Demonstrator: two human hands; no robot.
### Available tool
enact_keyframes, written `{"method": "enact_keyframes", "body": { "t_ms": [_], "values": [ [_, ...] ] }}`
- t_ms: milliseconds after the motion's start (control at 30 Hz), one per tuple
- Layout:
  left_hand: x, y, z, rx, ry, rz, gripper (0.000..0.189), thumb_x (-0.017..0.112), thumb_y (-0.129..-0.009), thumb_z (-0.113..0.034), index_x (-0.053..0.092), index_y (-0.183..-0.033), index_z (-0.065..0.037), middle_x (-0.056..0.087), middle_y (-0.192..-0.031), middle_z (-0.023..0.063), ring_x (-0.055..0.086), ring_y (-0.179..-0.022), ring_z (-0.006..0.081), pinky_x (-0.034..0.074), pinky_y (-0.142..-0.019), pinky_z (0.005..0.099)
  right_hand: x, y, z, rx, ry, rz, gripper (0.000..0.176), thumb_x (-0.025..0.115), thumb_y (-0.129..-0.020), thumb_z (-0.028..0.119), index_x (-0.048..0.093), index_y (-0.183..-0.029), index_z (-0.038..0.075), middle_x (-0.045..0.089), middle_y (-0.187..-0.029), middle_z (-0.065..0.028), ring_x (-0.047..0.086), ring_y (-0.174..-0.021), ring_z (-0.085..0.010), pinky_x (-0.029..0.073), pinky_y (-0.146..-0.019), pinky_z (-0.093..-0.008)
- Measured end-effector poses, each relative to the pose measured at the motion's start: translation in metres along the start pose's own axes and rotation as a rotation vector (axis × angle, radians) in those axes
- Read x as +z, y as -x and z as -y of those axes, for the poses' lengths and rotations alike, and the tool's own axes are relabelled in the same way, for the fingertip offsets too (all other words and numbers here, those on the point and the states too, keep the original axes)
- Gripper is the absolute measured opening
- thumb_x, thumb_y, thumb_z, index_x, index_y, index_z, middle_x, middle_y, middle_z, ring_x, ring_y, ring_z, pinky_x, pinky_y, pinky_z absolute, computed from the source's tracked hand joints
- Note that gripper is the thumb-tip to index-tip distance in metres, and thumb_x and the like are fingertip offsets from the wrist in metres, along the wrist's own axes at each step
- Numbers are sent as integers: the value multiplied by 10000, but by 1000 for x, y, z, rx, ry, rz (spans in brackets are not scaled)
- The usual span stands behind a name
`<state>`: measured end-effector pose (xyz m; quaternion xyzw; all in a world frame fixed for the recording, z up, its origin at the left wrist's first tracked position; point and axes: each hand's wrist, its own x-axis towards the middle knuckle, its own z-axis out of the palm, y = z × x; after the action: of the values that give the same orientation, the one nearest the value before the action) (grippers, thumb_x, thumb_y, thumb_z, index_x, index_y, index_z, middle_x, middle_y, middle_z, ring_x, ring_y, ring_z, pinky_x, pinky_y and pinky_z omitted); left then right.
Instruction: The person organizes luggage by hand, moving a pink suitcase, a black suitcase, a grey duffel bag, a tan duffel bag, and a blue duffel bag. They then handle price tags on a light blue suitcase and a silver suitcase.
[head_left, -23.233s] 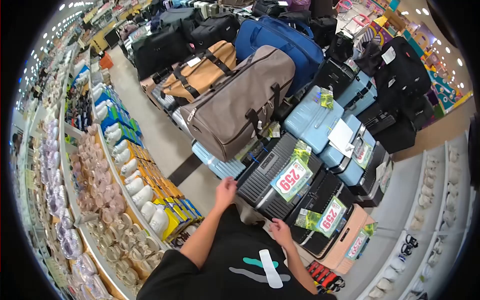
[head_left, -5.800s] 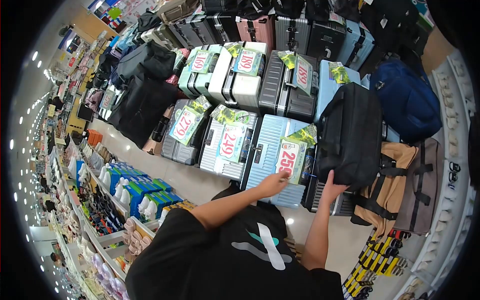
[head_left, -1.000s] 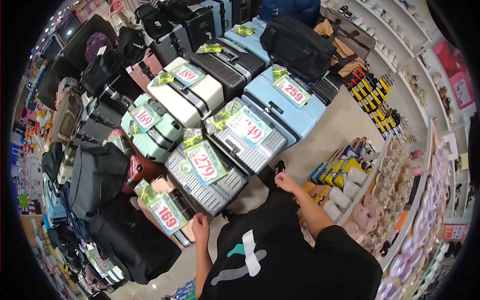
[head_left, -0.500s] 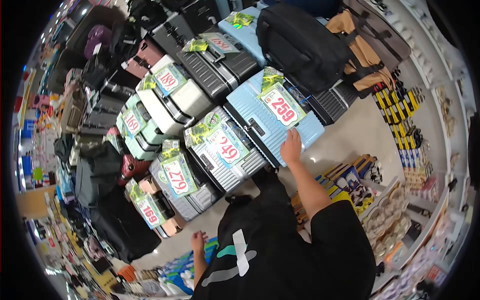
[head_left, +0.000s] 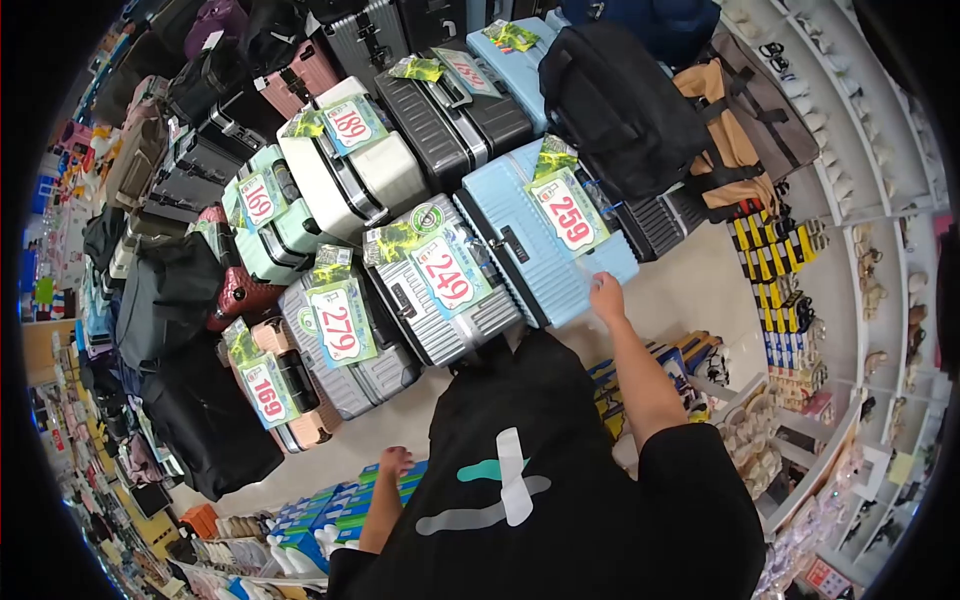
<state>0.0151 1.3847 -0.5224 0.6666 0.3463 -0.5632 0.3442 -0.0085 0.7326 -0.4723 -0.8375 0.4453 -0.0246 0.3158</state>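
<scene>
At the near right edge of a light blue ribbed suitcase (head_left: 530, 275), my right hand (head_left: 607, 297) has its fingers bent together. A pale, see-through sliver shows beside the fingers; what it is I cannot make out. The suitcase lies flat, with a price sign reading 259 (head_left: 568, 215) on top. Low on the left, my left hand (head_left: 396, 460) hangs near my side with loosely bent fingers and nothing visible in it. Nearest to it are grey suitcase 279 (head_left: 385, 385) and silver suitcase 249 (head_left: 450, 345).
Black backpack (head_left: 620, 110) rests on luggage behind the blue suitcase. White (head_left: 325, 210), mint (head_left: 265, 250) and dark grey (head_left: 450, 135) suitcases stand farther back. Boxed goods (head_left: 775, 260) line the right shelf (head_left: 850, 215). Blue-green packages (head_left: 340, 510) sit low on the left.
My right hand has slid off the top of the blue suitcase to its near right edge, and its fingers have drawn together. My left hand is slightly higher in view. The view has shifted.
</scene>
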Motion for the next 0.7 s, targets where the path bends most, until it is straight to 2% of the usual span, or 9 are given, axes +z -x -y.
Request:
{"method": "enact_keyframes", "body": {
  "t_ms": [67, 100, 167, 333, 367, 467, 533, 633, 700],
  "values": [
    [10, 31, -25, 168, 191, -193, 205, 501, -929, -252, 557, -1049, -96, 660, -942, 46, 653, -713, 168, 462, -569, 299, -8, -14, -13, -16, -22, -43, 274, 548, -814, 90, 610, -1061, -10, 637, -1047, -226, 609, -996, -371, 482, -871, -432],
    [16, 45, -40, 169, 205, -200, 205, 501, -929, -252, 557, -1049, -96, 660, -942, 46, 653, -713, 168, 462, -569, 299, -13, -23, -17, 9, -38, -61, 272, 552, -816, 92, 609, -1062, -10, 640, -1035, -221, 611, -983, -374, 484, -867, -433],
    [30, 64, -61, 340, 463, -289, 234, 516, -941, -276, 545, -1058, -76, 659, -960, 47, 649, -747, 150, 457, -568, 268, -18, -42, -23, 30, -59, -63, 270, 556, -819, 93, 608, -1062, -11, 644, -1024, -217, 614, -971, -378, 486, -864, -434],
    [104, 86, -88, 365, 475, -336, 282, 521, -950, -303, 523, -1125, -81, 660, -1035, 60, 655, -836, 165, 484, -645, 273, -37, -122, -16, -210, -14, -185, 301, 571, -849, 119, 594, -1133, 23, 615, -1111, -191, 587, -1035, -357, 469, -899, -428],
    [125, 85, -87, 357, 457, -308, 294, 530, -943, -315, 527, -1129, -87, 659, -1047, 61, 655, -852, 178, 488, -650, 293, -40, -132, -11, -202, 17, -141, 339, 588, -862, 163, 574, -1177, 38, 593, -1160, -175, 573, -1060, -356, 461, -911, -435],
    [188, 80, -95, 345, 348, -304, 315, 544, -941, -322, 527, -1145, -83, 664, -1068, 97, 677, -861, 214, 502, -641, 322, -35, -159, -4, -220, 143, -76, 381, 593, -876, 227, 550, -1212, 52, 591, -1169, -158, 577, -1048, -358, 468, -895, -456],
    [228, 88, -98, 339, 325, -305, 273, 543, -949, -248, 543, -1124, -39, 675, -978, 110, 685, -769, 196, 499, -567, 244, -29, -167, -6, -147, 84, 16, 404, 581, -891, 292, 540, -1231, 77, 597, -1162, -147, 581, -1039, -354, 479, -869, -469],
    [268, 92, -85, 367, 434, -266, 261, 555, -940, -231, 569, -1098, -23, 678, -946, 116, 675, -761, 195, 496, -557, 234, -32, -171, -3, -93, 101, 80, 412, 566, -896, 326, 535, -1244, 107, 606, -1156, -142, 580, -1060, -351, 482, -858, -479],
    [283, 99, -77, 396, 352, -258, 250, 557, -938, -216, 579, -1085, -15, 680, -927, 116, 669, -761, 192, 497, -558, 240, -39, -175, -3, -89, 57, 132, 454, 590, -880, 346, 531, -1259, 103, 611, -1164, -165, 585, -1066, -361, 480, -872, -468]
  ]
}}
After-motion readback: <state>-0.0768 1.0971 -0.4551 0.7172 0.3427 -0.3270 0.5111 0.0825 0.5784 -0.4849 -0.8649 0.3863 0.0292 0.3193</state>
